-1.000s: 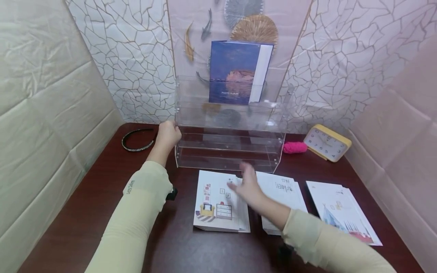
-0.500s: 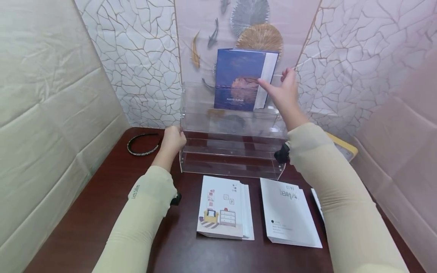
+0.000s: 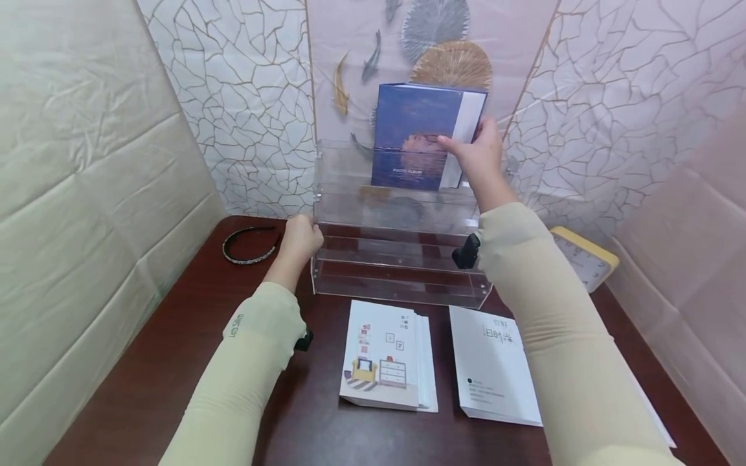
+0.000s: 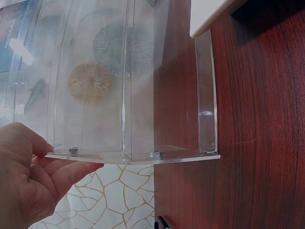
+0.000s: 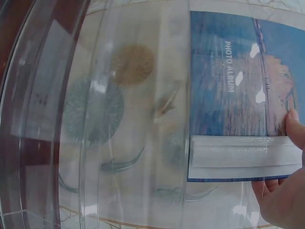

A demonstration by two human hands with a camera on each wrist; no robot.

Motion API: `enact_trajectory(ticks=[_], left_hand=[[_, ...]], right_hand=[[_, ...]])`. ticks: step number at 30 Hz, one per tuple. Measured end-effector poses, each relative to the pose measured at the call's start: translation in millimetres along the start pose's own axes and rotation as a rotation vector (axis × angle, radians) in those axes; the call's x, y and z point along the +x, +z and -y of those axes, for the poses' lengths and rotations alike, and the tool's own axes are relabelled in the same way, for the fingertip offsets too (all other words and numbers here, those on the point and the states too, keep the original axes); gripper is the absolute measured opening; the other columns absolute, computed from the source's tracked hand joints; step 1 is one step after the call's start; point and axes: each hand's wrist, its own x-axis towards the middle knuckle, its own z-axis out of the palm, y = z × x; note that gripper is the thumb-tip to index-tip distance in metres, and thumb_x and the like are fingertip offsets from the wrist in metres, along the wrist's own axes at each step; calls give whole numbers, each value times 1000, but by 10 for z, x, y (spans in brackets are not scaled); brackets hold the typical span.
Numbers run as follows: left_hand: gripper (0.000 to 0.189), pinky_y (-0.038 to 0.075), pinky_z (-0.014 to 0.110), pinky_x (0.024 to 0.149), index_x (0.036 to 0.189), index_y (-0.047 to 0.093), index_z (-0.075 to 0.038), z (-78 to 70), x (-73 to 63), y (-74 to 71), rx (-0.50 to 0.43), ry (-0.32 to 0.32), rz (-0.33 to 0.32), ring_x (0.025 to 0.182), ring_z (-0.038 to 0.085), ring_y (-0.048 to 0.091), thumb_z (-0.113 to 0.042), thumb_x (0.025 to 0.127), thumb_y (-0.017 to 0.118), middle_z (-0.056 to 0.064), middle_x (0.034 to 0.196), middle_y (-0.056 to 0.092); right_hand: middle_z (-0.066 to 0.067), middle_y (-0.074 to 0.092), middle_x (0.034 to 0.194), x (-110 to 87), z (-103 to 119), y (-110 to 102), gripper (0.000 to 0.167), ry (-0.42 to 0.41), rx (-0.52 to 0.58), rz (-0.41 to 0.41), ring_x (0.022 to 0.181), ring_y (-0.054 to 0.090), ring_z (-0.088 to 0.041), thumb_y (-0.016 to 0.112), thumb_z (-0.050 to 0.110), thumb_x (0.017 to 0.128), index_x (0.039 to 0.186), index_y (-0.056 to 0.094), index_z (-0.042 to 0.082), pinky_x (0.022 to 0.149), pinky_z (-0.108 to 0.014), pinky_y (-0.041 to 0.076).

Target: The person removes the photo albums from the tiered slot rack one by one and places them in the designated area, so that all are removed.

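Observation:
A blue photo album (image 3: pixel 408 129) with a white strip along its right side stands upright in the top tier of a clear acrylic rack (image 3: pixel 396 246). My right hand (image 3: pixel 480 152) grips the album's right edge, thumb on the cover and fingers behind, as the right wrist view also shows with the album (image 5: pixel 228 86) and hand (image 5: pixel 283 191). At the rack's left side my left hand (image 3: pixel 302 236) pinches the clear side panel; in the left wrist view the hand (image 4: pixel 33 176) has its thumb and fingers on either side of that panel (image 4: pixel 133 158).
In front of the rack lie a white illustrated book stack (image 3: pixel 384 356) and a white lettered book stack (image 3: pixel 495 366). A third white one (image 3: pixel 653 408) is mostly behind my right sleeve. A headband (image 3: pixel 250 260) lies left; a yellow-framed clock (image 3: pixel 585 259) leans at right.
My right hand has risen from above the white books to the album and now grips its right edge. The left hand has stayed on the rack's side. The head view has shifted slightly.

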Motion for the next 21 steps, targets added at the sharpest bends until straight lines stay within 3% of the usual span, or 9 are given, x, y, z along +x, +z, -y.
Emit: enact_trajectory(ticks=[4,10,16,21], left_hand=[[31,47,45,89,112,61,10,-7,0,3,9,8,-4,107,38,56,-5,92,44,26,109,62],[36,42,45,96,121,55,12,23,-39,16,16,-18,16,116,40,49,-6,92,44,28,118,56],[39,40,44,98,127,50,12,21,-26,22,-13,-15,32,121,38,46,-7,93,44,28,126,52],[38,42,44,97,127,50,12,17,0,-7,-2,-4,31,119,38,48,-6,93,44,28,125,53]], right_hand=[[-7,54,122,37,10,14,57,-12,27,14,108,49,-17,79,22,76,117,43,7,92,-26,41],[-7,51,126,61,86,68,64,-18,-49,40,111,48,-17,79,26,76,124,41,6,95,-26,40],[-7,50,125,96,266,164,61,-150,-30,33,110,46,-14,77,21,78,123,39,6,94,-21,37],[-5,47,132,100,437,257,63,-205,-6,75,117,44,-12,73,18,81,130,34,9,97,-17,33]])
